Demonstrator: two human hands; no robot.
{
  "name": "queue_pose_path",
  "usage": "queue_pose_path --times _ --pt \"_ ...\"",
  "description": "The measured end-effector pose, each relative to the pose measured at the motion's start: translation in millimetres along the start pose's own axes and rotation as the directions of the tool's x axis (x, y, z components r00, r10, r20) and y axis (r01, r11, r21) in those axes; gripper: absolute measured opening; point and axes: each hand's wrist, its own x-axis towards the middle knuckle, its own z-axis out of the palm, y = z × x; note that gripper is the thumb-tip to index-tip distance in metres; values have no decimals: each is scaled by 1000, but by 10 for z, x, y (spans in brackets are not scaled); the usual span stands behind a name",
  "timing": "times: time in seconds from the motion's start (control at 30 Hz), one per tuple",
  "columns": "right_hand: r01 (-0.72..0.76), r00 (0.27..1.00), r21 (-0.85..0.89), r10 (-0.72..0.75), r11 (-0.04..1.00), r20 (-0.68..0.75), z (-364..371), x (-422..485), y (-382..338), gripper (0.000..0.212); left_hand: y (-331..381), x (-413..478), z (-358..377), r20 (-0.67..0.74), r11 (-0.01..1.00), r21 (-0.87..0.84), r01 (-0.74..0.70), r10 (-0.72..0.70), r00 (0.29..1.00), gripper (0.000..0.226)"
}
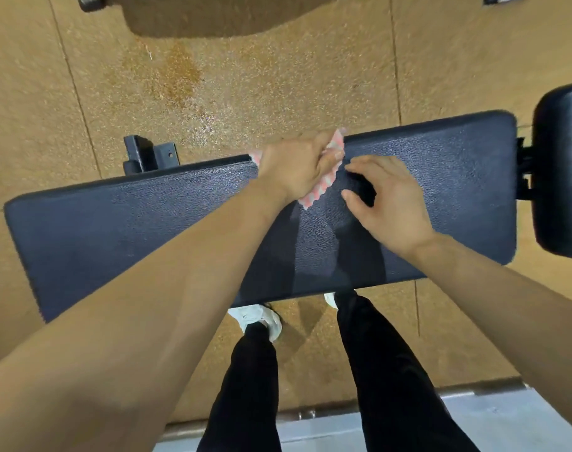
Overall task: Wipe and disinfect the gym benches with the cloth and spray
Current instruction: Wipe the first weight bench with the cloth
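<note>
Across the middle of the head view lies a long black padded bench (115, 230) on a tan speckled floor (278, 76), w/ a second pad (562, 171) at its right end and a metal foot (147, 154) behind. Left hand (297, 168) presses a pink patterned cloth (323, 187) at the far edge, fingers closed on it; right hand (389, 200) hovers just beside, fingers loosely curled, holding nothing. Wiping looks midway; no spray bottle visible, nothing blocks the pad.
</note>
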Motion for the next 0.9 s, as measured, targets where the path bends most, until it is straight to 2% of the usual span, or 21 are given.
queue_pose_path --times 0.1,0.2,0.27,0.33,0.4,0.5,0.67,0.9 --pt "-68 995 41 71 997 -71 -113 188 0 33 85 -22 -52 -1 986 -167 26 -26 1000 61" --pt "-7 1000 31 8 999 -29 -109 467 -47 34 -4 -277 -118 -181 948 -306 84 -144 973 66" --pt "83 995 16 -83 996 56 -56 677 -118 37 -88 -525 -105 -332 936 -299 186 -285 899 60" --pt "176 963 -45 -162 983 217 43 888 -217 45 -116 -776 -41 -401 884 -310 349 -455 795 54" --pt "262 894 -80 -211 962 395 168 1043 -322 54 -71 -963 59 -360 824 -308 475 -563 744 57" --pt "349 803 -172 -199 921 562 290 1118 -348 55 24 -1087 191 -275 834 -244 495 -549 789 69" --pt "364 799 -242 -168 899 577 125 1102 -59 62 39 -1064 150 -250 835 -229 500 -547 799 71" --pt "307 811 -393 -23 867 584 -359 877 408 64 82 -1025 -12 -119 818 -166 550 -570 813 72"
